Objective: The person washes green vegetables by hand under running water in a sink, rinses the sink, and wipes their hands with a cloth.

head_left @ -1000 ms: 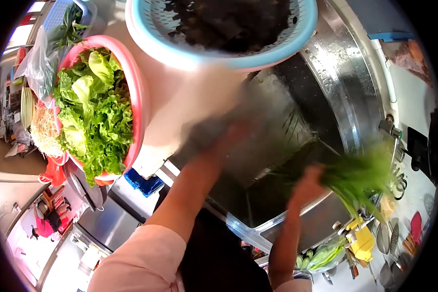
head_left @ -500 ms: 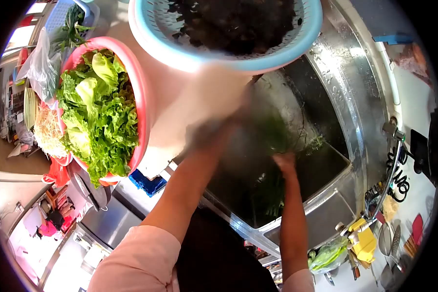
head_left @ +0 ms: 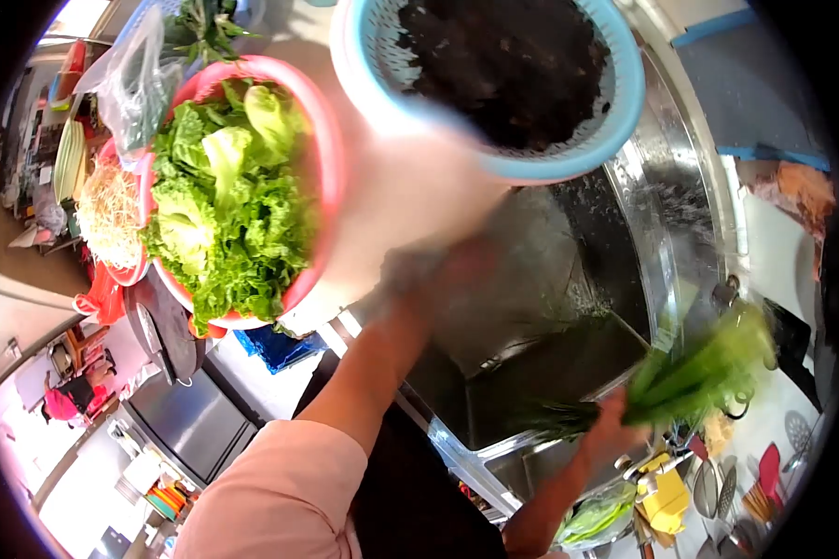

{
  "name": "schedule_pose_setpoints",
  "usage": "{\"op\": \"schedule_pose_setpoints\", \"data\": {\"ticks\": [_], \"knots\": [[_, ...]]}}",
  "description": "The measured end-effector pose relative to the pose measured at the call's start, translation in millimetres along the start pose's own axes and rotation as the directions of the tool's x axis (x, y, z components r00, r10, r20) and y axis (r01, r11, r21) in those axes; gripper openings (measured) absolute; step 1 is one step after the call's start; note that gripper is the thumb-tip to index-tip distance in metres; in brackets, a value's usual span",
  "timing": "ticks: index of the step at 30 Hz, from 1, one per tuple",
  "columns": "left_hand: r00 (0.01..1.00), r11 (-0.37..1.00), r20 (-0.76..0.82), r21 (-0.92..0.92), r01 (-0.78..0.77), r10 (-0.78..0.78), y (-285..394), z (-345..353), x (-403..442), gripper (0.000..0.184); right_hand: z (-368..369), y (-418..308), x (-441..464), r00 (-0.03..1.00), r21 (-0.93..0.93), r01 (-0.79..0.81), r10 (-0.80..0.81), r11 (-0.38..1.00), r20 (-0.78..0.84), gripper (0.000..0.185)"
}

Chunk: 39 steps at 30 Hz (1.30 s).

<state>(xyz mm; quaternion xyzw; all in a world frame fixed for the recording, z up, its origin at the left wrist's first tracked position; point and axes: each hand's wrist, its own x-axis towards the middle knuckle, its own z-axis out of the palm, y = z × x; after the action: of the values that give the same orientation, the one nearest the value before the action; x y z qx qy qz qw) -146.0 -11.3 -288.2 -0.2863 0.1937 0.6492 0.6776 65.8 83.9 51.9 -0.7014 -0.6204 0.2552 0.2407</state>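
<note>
Long green leafy stalks [head_left: 704, 368] are gripped in my right hand [head_left: 613, 429], over the near right edge of the metal sink [head_left: 662, 252]. Their pale ends point right and blur with motion, while darker leaf tips trail left over the basin. My left hand [head_left: 461, 270] reaches over the left part of the sink, under a hazy smear. Its fingers are too blurred to read, and whether it holds anything cannot be made out. Dark water or a dark basin floor shows below both hands.
A blue colander [head_left: 629, 102] of dark, wet-looking pieces stands beyond the sink. Leafy lettuce fills a pink basin [head_left: 331, 168] at the left, beside shredded pale strands [head_left: 112, 219]. Kitchen utensils [head_left: 708, 489] and a yellow cloth [head_left: 664, 501] are at the lower right. A distant person [head_left: 62, 403] appears lower left.
Half a second ago the greens were low in the sink; my right hand has swung them right and up over its edge. The view has shifted, moving the basins rightward. My left hand stays over the sink.
</note>
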Motion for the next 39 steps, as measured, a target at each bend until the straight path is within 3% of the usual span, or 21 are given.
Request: {"op": "schedule_pose_setpoints", "data": {"ticks": [2,3,4,5,7,8,9,10,11,13,15,18,21,24,26,28,29,31,33,35,39], "knots": [[1.0,1.0,0.011,0.009,0.002,-0.002,-0.9,0.2,-0.8,0.102,-4.9,-7.3,6.6,0.982,0.428,0.133,-0.058,0.894,-0.182,0.025],[1.0,1.0,0.026,0.016,-0.002,0.001,-1.5,-0.2,-2.4,0.103,-5.8,-22.4,11.5,0.975,0.5,0.224,-0.198,0.836,-0.105,0.023],[0.999,1.0,0.041,0.023,-0.004,0.003,-2.1,0.6,-1.0,0.104,3.8,-6.8,9.7,0.972,0.149,0.223,-0.209,0.963,-0.104,0.022],[0.984,0.998,0.173,0.054,-0.038,0.028,-7.5,2.4,8.8,0.103,34.4,45.2,3.0,0.973,-0.013,0.221,-0.219,0.975,0.079,0.021],[0.908,0.99,0.416,0.103,-0.101,0.049,-22.1,-0.4,36.8,0.103,95.8,143.7,-11.0,0.874,-0.293,0.364,-0.216,0.884,0.436,0.021],[0.949,0.97,0.303,0.241,0.013,-0.088,-23.5,35.5,29.1,0.099,100.4,173.2,-28.7,0.655,-0.283,0.426,-0.077,0.859,0.751,0.029],[0.965,0.916,0.18,0.384,0.111,-0.193,4.0,70.0,26.9,0.095,118.7,165.5,-39.6,0.331,-0.21,0.484,0.045,0.85,0.943,0.037],[0.986,0.905,0.155,0.426,-0.007,-0.065,52.5,73.2,22.6,0.091,120.0,158.1,-51.8,0.549,-0.084,0.397,-0.164,0.914,0.819,0.042],[0.993,0.894,0.113,0.44,-0.083,0.037,69.5,55.1,13.1,0.086,137.8,154.7,-42.0,0.507,-0.064,0.267,-0.084,0.962,0.858,0.05],[0.996,0.909,0.02,0.407,-0.088,0.087,0.2,18.5,-6.2,0.077,83.7,176.7,-33.0,0.513,-0.203,0.039,0.155,0.978,0.845,0.058],[0.964,0.843,0.02,0.481,-0.241,0.264,37.8,9.9,3.3,0.068,141.2,187.3,-5.7,0.587,-0.142,-0.029,0.132,0.989,0.799,0.056],[0.914,0.8,-0.148,0.55,-0.241,0.377,35.4,-10.2,-11.8,0.06,225.4,266.9,16.5,0.642,-0.439,0.081,0.29,0.895,0.709,0.037],[0.897,0.782,-0.3,0.618,-0.076,0.324,31.6,-57.3,3.4,0.05,232.6,237.5,-9.6,0.515,-0.264,0.21,0.123,0.941,0.848,0.032],[0.789,0.764,-0.428,0.64,-0.08,0.441,17.9,-84.1,23.8,0.038,192.6,229.6,59.0,0.417,-0.186,-0.171,0.242,0.968,0.876,0.046],[0.766,0.594,-0.346,0.803,-0.058,0.542,11.2,-94.1,31.5,0.03,183.6,217.9,46.1,0.423,0.021,-0.198,0.067,0.98,0.904,0.045],[0.841,0.182,-0.089,0.983,-0.011,0.534,16.3,-107.7,30.0,0.022,191.5,225.3,21.7,0.35,-0.157,0.105,0.111,0.982,0.93,0.046],[0.835,0.295,-0.139,0.955,-0.03,0.533,14.2,-107.4,29.9,0.02,181.2,225.5,20.5,0.405,-0.073,0.03,0.055,0.997,0.913,0.038],[0.823,0.508,-0.234,0.858,-0.075,0.518,11.9,-97.9,27.9,0.016,134.0,160.6,22.2,0.52,-0.101,-0.121,0.149,0.988,0.841,0.031],[0.808,0.592,-0.288,0.801,-0.091,0.514,13.9,-94.6,31.6,0.017,87.8,117.1,24.2,0.595,-0.105,-0.278,0.256,0.955,0.761,0.024],[0.803,0.595,-0.299,0.799,-0.085,0.516,0.8,-76.8,29.9,0.02,51.8,102.3,27.0,0.636,-0.083,-0.423,0.361,0.902,0.682,0.019],[0.777,0.409,-0.258,0.912,0.001,0.574,-52.3,-51.5,36.6,0.027,21.4,42.0,13.2,0.737,0.002,-0.418,0.338,0.908,0.586,0.014]]}}
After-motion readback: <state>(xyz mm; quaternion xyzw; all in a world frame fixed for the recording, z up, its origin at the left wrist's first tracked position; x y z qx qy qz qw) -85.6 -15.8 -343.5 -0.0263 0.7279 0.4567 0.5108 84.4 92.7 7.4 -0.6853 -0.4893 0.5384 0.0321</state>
